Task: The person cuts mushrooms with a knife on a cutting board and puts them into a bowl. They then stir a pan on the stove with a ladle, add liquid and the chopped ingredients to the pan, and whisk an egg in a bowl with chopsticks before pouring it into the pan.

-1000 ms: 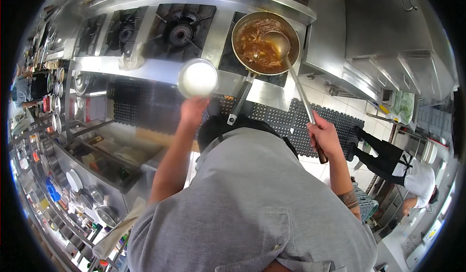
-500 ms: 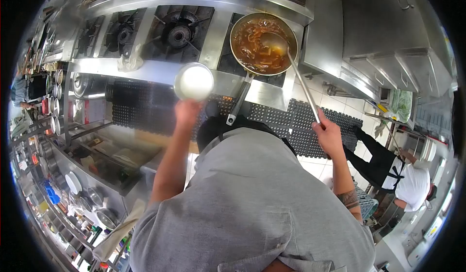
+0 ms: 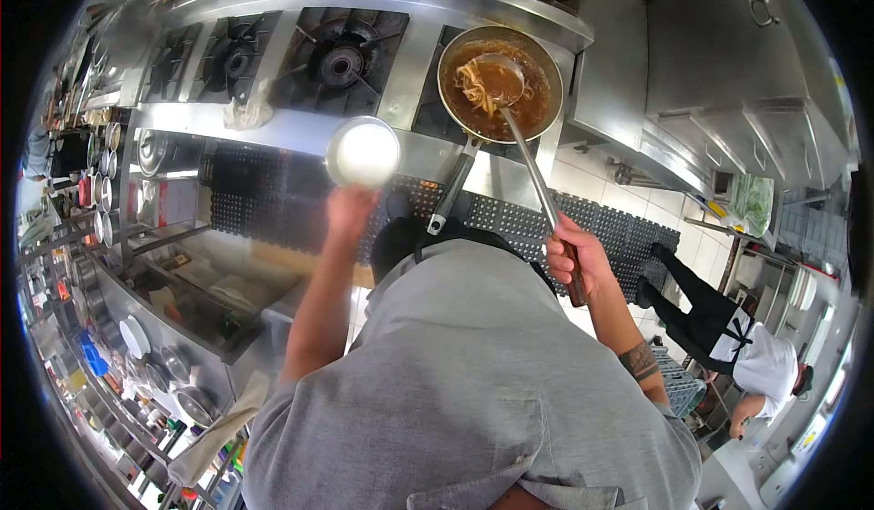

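Observation:
My left hand [image 3: 353, 208] is closed on the near edge of a round bowl [image 3: 363, 151], which looks white inside; whether it holds anything white I cannot tell. The bowl is in front of the stove's edge, left of the pan. My right hand [image 3: 580, 257] is wrapped round the brown handle of a long metal ladle [image 3: 533, 168]. The ladle's head is in a frying pan [image 3: 446, 77], among brown sauce [image 3: 539, 91] and pale strips [image 3: 475, 86] gathered at its left side. The pan rests on the right-hand burner, its black handle pointing towards me.
More burners [image 3: 341, 61] line the stove to the left, with a pale cloth [image 3: 244, 115] hanging at its front edge. Steel cabinets [image 3: 728, 45] stand on the right. Black perforated mats [image 3: 510, 228] cover the floor. Another person [image 3: 765, 355] in a white top stands at the right.
My right hand has moved left and nearer to me with the ladle. The ladle's head has shifted left in the pan, bunching the strips there. My left hand and the bowl stay put.

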Demonstrator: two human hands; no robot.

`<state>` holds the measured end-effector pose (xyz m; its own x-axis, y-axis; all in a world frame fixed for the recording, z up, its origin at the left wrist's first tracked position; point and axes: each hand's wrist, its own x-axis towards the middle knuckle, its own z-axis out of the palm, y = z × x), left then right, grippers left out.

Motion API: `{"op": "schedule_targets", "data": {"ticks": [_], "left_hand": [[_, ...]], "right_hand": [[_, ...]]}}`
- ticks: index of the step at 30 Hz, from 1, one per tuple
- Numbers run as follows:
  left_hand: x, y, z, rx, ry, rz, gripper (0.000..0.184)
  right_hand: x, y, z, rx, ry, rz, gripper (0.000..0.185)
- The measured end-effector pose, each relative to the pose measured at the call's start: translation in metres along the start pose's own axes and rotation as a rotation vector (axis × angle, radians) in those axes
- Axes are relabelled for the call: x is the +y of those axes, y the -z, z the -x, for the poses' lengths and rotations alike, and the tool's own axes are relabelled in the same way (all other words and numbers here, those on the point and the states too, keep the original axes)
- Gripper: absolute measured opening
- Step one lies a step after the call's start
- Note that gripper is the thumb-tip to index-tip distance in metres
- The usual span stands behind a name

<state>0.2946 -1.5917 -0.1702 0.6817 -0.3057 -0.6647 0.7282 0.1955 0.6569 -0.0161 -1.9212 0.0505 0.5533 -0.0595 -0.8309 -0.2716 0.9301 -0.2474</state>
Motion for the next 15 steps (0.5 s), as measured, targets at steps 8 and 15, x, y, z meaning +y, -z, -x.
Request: {"op": "schedule_targets", "data": {"ticks": [8, 15], "left_hand": [[0.016, -0.021, 0.014, 0.007, 0.022, -0.031, 0.023], [0.017, -0.015, 0.010, 0.011, 0.021, -0.012, 0.019]], "right_hand": [[-0.015, -0.009, 0.041, 0.213, 0.371, 0.509, 0.063], [-0.026, -0.009, 0.047, 0.343, 0.607, 0.748, 0.057]]}}
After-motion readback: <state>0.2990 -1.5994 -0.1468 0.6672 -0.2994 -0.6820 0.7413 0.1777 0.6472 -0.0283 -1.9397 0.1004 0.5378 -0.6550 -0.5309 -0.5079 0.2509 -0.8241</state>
